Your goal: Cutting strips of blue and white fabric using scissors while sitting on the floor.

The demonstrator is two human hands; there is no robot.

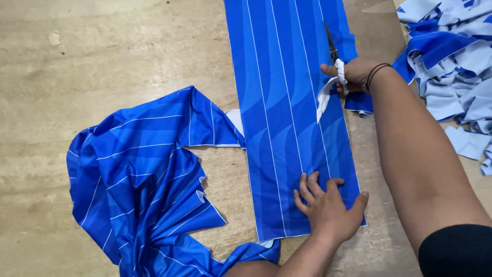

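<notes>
Blue striped fabric (pixel 287 113) lies flat as a long strip running up the middle of the tan table (pixel 102 51), with thin white lines along its length. Its lower left end trails off into a crumpled bunch (pixel 138 195) on the table.

Left hand (pixel 328 208) is pressed palm down on the lower right part of the strip. Fingers (pixel 307 187) are spread and flat, not gripping anything, just pinning the cloth. Fingertips point up the strip; thumb sits near the strip's right edge.

Right hand (pixel 353 74) is higher up at the strip's right edge, clenched around the handles of dark scissors (pixel 332 46). Handles are wrapped in white cloth (pixel 330 87), a loose tail of it hanging down over the fabric. Blades point up and away along the rightmost white line, lying on or in the fabric; cannot tell whether the blades are parted, the view is too small there. A dark band (pixel 376 72) sits on the right wrist.

Fabric right of the blades is a narrow strip passing under the right hand.

Pile of light and dark blue offcuts (pixel 451 56) lies at the top right of the table, just beyond the right forearm.
</notes>
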